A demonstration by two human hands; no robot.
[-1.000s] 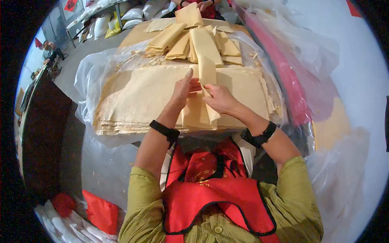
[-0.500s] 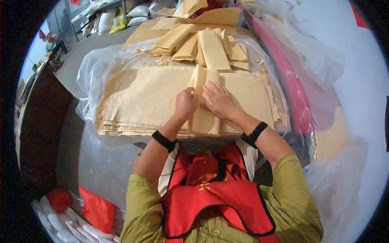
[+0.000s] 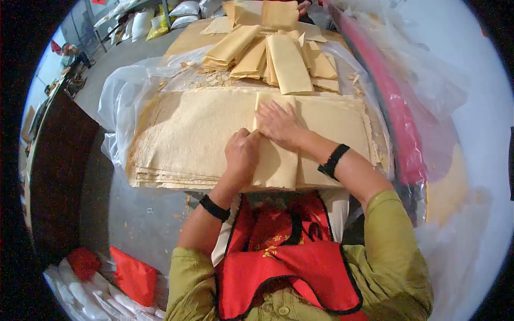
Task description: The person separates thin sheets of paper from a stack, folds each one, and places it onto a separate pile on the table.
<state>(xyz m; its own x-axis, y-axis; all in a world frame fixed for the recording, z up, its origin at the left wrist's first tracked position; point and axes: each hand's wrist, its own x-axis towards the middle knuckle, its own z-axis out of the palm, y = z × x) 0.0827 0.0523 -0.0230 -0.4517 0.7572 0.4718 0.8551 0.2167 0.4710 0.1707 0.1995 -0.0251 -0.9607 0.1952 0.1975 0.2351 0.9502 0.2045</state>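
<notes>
A stack of wide, thin, pale yellow sheets (image 3: 187, 134), which look like bean curd skin, lies in front of me. The top sheet is folded into a narrow upright strip (image 3: 278, 168) at the middle of the stack. My right hand (image 3: 278, 124) lies flat on the strip's upper half, fingers stretched out. Closed at the strip's left edge is my left hand (image 3: 242, 154), its fingertips pinching the folded edge. Beyond the stack, several folded bundles (image 3: 289, 64) of the same material lie overlapping.
Clear plastic film (image 3: 126, 99) spreads under the stack, with broken flakes (image 3: 214, 80) behind it. A pink plastic-covered edge (image 3: 393, 123) runs along the right. At the far end a co-worker's hand (image 3: 304, 6) is near another folded piece (image 3: 279, 15). A dark board (image 3: 61, 171) stands left.
The raised flap at the strip's left side now lies flat. My right hand has slid left onto the strip, and my left hand has come slightly nearer to me.
</notes>
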